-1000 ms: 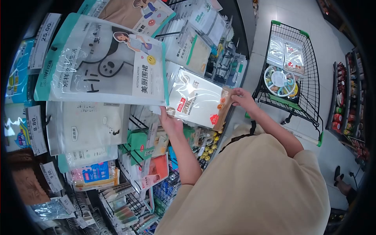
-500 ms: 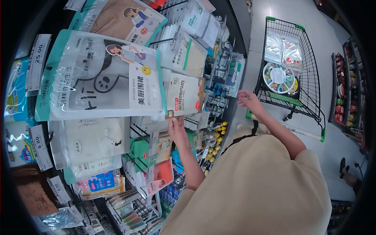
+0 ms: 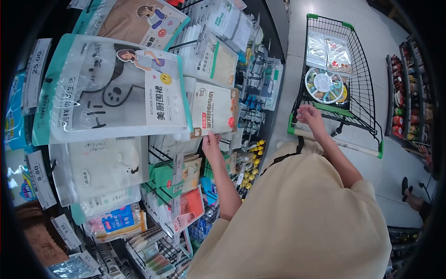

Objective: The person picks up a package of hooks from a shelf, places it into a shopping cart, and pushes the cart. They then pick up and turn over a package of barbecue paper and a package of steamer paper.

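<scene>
My left hand point(image 3: 213, 148) pinches the lower edge of a flat packet of grilling paper point(image 3: 214, 109), white and brown with a red label, among the hanging goods on the rack. To its left hangs a large clear pouch with a kitchen apron point(image 3: 116, 90), its header turquoise. Green packets point(image 3: 162, 179) hang below my left hand. Nothing is in my right hand point(image 3: 310, 118); its fingers are loosely bent and apart, near the handle end of a shopping cart point(image 3: 355, 60).
The cart holds clear-wrapped packs point(image 3: 338, 56) and a round segmented tray point(image 3: 324, 86). Price tags point(image 3: 42, 179) stick out from the rack on the left. Another shelf point(image 3: 413, 93) stands across the aisle, and a person's foot point(image 3: 406, 189) shows at the right.
My right hand's fingers have gone from stretched out to loosely bent. My left hand stays at the packet's lower edge. The view has shifted slightly.
</scene>
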### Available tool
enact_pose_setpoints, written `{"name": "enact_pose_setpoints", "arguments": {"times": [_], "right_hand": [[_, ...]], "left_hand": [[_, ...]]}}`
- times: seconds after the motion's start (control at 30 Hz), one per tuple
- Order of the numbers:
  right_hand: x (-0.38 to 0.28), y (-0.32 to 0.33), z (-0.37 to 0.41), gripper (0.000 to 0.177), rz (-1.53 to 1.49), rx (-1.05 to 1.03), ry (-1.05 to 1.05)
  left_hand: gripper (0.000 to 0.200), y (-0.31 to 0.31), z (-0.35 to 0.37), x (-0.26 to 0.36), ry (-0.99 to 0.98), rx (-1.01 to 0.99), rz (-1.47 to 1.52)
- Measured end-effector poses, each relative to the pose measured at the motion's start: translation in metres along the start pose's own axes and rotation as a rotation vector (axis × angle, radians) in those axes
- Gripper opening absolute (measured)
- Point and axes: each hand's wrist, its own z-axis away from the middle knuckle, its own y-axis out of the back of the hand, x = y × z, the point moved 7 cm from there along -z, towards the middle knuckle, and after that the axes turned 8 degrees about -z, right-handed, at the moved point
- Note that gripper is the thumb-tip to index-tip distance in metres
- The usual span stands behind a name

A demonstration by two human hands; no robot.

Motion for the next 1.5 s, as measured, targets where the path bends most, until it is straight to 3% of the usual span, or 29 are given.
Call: {"name": "enact_pose_setpoints", "arguments": {"times": [0.37, 0.53, 0.67, 0.87, 0.93, 1.07, 1.17, 1.23, 1.5], "right_hand": [[0.003, -0.004, 0.008, 0.022, 0.010, -0.039, -0.015], [0.006, -0.007, 0.009, 0.021, 0.030, -0.048, -0.031], [0.007, -0.018, 0.008, 0.024, 0.079, -0.108, -0.056], [-0.024, -0.079, 0.034, 0.044, 0.109, -0.317, -0.191], [-0.032, -0.101, 0.041, 0.056, -0.130, -0.432, -0.284], [-0.051, -0.125, 0.040, 0.051, -0.258, -0.501, -0.252], [-0.055, -0.126, 0.033, 0.046, -0.262, -0.428, -0.167], [-0.050, -0.125, 0.028, 0.045, -0.329, -0.430, -0.185], [-0.034, -0.102, 0.026, 0.042, -0.212, -0.394, -0.177]], "left_hand": [[0.038, -0.015, 0.010, 0.011, -0.098, -0.003, 0.017], [0.032, -0.029, 0.025, 0.010, -0.043, -0.163, 0.188], [0.028, -0.055, 0.038, 0.017, 0.016, -0.150, 0.155], [0.034, -0.093, 0.045, 0.055, -0.092, -0.217, 0.162], [0.034, -0.095, 0.046, 0.055, -0.092, -0.233, 0.159], [0.028, -0.096, 0.047, 0.048, -0.061, -0.256, 0.216], [0.027, -0.090, 0.048, 0.050, -0.058, -0.212, 0.239], [0.024, -0.083, 0.045, 0.045, -0.055, -0.178, 0.130], [0.031, -0.075, 0.043, 0.050, -0.001, -0.085, 0.329]]}}
